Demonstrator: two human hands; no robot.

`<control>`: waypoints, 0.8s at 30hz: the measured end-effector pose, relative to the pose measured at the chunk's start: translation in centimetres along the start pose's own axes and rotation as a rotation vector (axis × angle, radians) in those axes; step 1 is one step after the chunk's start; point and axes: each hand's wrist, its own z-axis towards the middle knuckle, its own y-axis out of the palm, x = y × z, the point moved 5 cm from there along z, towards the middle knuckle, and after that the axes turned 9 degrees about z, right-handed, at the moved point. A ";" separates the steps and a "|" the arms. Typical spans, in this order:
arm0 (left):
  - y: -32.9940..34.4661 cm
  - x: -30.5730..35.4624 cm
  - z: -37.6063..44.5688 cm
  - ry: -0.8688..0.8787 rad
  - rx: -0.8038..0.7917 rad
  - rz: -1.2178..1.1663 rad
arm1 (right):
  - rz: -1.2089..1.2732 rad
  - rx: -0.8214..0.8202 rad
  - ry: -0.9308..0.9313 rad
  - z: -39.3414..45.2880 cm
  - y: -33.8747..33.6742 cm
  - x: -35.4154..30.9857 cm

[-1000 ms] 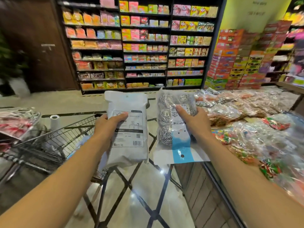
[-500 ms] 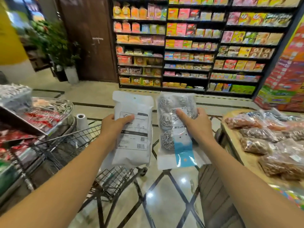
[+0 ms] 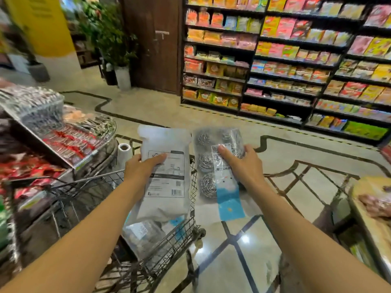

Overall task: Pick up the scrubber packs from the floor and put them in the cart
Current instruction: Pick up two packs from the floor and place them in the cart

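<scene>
A shopper's left hand grips a white scrubber pack over the cart; the right hand holds a steel-wool pack just past the cart's right edge (lowering both in likely comes next).

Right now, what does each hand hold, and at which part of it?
Left hand grips the white pack at its left edge, upper half. Right hand grips the clear scrubber pack at its right edge, upper half.

white pack: pale grey-white, black printed label and barcode
scrubber pack: clear, silver steel coils, blue-and-white card
cart: dark wire mesh
floor: beige, dark inlaid lines
pillar: yellow above white
</scene>
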 end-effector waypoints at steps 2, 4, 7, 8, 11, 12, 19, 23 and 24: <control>-1.4 -0.9 2.1 -0.038 0.046 -0.010 | -0.004 -0.039 0.004 2.1 2.5 0.0; -3.1 -1.8 3.8 -0.081 0.111 -0.019 | 0.000 -0.086 0.009 3.9 4.9 -0.1; -5.9 -3.2 6.6 -0.135 0.200 -0.037 | -0.001 -0.154 0.015 6.8 8.6 0.2; -6.7 -3.5 7.5 -0.151 0.227 -0.041 | 0.000 -0.173 0.018 7.6 9.8 0.3; -9.0 -4.4 9.3 -0.192 0.308 -0.064 | -0.004 -0.226 0.015 10.2 13.8 1.1; -9.7 -4.8 9.9 -0.201 0.337 -0.071 | -0.012 -0.251 0.015 11.0 15.1 1.3; -12.6 -8.2 14.2 -0.251 0.499 -0.146 | -0.018 -0.486 0.034 16.8 25.4 4.0; -12.6 -10.3 15.6 -0.322 0.603 -0.190 | -0.021 -0.566 0.041 19.1 30.3 5.7; -12.5 -11.0 15.9 -0.342 0.634 -0.194 | -0.028 -0.597 0.045 19.5 31.4 6.4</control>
